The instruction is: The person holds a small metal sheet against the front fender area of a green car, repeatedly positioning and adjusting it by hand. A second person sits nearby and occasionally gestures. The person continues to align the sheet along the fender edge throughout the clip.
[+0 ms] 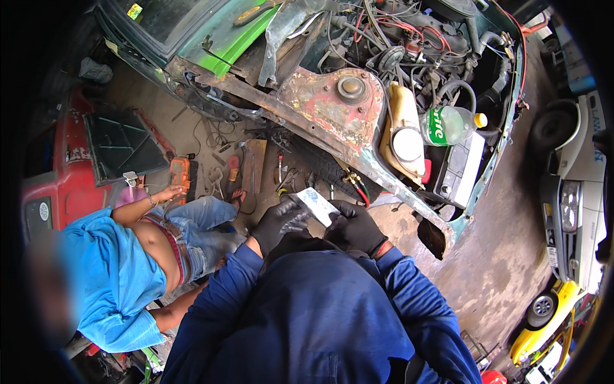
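Observation:
Both my hands wear black gloves and hold a small flat white rectangular piece (314,203) with dark smudges in front of my body. My left hand (279,222) grips its left end with fingers closed, and my right hand (350,225) holds its right side. Just beyond them are the weathered fender (358,153) of an open engine bay and a brass fitting with red and green hoses (355,184). A plastic bottle with a yellow cap (455,128), a yellowed reservoir (394,115) and a battery (462,169) sit in the bay.
A person in a blue shirt (112,269) sits at my left, holding an orange tool (181,176). Tools (284,179) lie on the floor below the fender. A red car body (64,185) stands left; a silver vehicle (572,192) and yellow car part (531,333) are at right.

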Available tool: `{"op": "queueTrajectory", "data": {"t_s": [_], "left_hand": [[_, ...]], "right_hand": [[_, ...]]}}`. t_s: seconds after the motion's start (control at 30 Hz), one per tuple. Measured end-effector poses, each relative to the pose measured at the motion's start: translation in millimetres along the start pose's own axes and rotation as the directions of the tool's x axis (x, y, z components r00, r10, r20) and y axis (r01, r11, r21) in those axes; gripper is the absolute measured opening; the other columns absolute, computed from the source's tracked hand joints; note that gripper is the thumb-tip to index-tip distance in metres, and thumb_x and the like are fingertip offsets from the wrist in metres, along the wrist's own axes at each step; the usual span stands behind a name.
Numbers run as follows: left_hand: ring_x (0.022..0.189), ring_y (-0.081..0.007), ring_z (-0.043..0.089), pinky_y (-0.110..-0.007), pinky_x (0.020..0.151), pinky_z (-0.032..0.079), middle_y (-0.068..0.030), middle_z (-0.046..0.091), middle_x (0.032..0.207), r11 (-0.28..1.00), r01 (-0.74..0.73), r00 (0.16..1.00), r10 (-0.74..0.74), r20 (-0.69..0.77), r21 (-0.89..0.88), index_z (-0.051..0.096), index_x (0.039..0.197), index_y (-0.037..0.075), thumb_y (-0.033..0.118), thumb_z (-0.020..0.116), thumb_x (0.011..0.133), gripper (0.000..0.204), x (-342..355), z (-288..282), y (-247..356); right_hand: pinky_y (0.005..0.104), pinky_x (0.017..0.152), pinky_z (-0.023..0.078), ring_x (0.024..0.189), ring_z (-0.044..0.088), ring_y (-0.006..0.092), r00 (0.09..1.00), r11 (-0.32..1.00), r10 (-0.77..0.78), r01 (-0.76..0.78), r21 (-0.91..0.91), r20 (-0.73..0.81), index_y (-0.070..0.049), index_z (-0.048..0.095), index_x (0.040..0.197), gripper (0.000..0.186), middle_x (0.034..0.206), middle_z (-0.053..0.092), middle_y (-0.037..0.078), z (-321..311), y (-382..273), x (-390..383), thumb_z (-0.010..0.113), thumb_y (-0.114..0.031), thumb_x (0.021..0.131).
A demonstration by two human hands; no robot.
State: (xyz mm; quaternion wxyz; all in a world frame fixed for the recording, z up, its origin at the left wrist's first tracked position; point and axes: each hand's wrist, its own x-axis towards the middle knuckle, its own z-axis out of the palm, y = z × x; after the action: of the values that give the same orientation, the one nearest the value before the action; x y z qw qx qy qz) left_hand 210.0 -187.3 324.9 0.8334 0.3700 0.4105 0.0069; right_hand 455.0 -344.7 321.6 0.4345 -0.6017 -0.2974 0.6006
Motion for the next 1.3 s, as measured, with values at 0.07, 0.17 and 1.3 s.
{"op": "queueTrajectory", "data": {"t_s": [0.07, 0.17, 1.3], "left_hand": [[0.110, -0.0177, 0.078, -0.034, 0.098, 0.062, -0.0116, 0.078, 0.128, 0.987, 0.033, 0.997, -0.021, -0.079, 0.159, 0.065, 0.149, 0.000, 0.023, 0.074, 0.113, 0.044, -4, -4, -16], [0.116, -0.0168, 0.076, -0.032, 0.101, 0.060, -0.0115, 0.079, 0.132, 0.856, 0.020, 0.994, 0.040, -0.105, 0.516, 0.067, 0.149, -0.003, 0.020, 0.074, 0.113, 0.044, -9, -10, -35], [0.121, -0.0279, 0.073, -0.041, 0.110, 0.055, -0.0154, 0.077, 0.126, 0.787, -0.086, 0.866, -0.244, 0.437, 0.610, 0.075, 0.131, 0.003, 0.028, 0.068, 0.109, 0.033, -7, -66, -110]], "right_hand": [[0.0353, 0.094, 0.059, 0.103, 0.073, 0.0166, 0.996, 0.983, -0.077, 0.069, -0.172, -0.041, -0.003, 0.072, 0.146, 0.037, 0.110, 0.081, 0.009, -10, 19, -4, 0.063, -0.010, 0.111], [0.0454, 0.092, 0.060, 0.102, 0.077, 0.0343, 0.990, 0.964, -0.044, 0.007, -0.267, -0.131, -0.008, 0.074, 0.144, 0.037, 0.109, 0.081, 0.020, -25, 44, -17, 0.064, -0.014, 0.109], [0.0615, 0.080, 0.057, 0.094, 0.074, 0.0533, 0.967, 0.806, 0.193, -0.254, -0.534, -0.169, -0.004, 0.068, 0.112, 0.023, 0.097, 0.076, 0.029, 70, 167, -44, 0.071, -0.025, 0.104]]}}
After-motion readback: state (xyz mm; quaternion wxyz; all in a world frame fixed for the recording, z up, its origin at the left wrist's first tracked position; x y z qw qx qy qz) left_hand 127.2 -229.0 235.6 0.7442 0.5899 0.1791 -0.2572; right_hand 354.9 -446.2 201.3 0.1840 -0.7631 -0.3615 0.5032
